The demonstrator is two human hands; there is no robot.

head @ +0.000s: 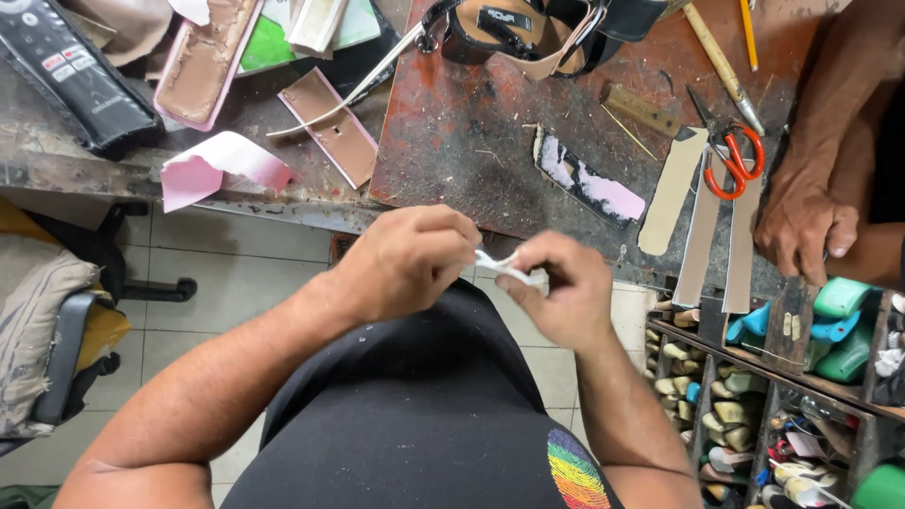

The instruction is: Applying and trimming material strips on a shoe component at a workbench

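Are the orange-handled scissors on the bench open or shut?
Shut, as far as shows: the scissors lie flat on the work board, both orange loops side by side and the blades together as one dark point.

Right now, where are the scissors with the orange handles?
The orange-handled scissors lie at the bench's right side, atop tan strips, beside another person's hand.

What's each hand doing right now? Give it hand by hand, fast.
Left hand: closed, pinching one end of a small white strip.
Right hand: closed, pinching the other end of the same strip.
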